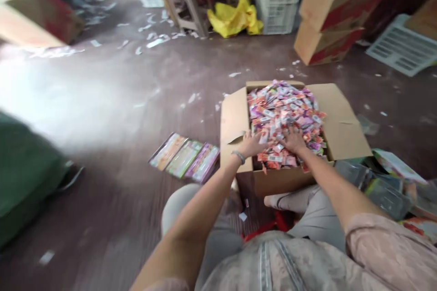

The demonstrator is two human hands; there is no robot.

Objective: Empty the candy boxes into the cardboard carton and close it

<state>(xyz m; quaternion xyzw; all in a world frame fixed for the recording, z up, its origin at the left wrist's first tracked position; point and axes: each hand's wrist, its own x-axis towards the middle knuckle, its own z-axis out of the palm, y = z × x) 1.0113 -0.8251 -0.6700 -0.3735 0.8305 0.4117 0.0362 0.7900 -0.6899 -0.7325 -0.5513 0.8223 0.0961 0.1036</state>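
Observation:
An open cardboard box (287, 182) stands on the floor between my knees, its flaps folded outward. It is heaped with small pink, orange and purple wrapped packets (287, 100). My left hand (252, 143) rests at the left side of the heap, fingers spread, with a band on the wrist. Lying on the packets near the middle is my right hand (294, 140), its fingers also apart. Neither hand shows anything gripped. Under the fingertips the packets are partly hidden and slightly blurred.
Flat colourful packages (186, 157) lie left of the box. Clear plastic containers (387, 198) are piled at the right. Further back are stacked cartons (341, 4), a yellow bag (235, 17), a stool (186, 0) and white crates (277, 0). Paper scraps litter the floor.

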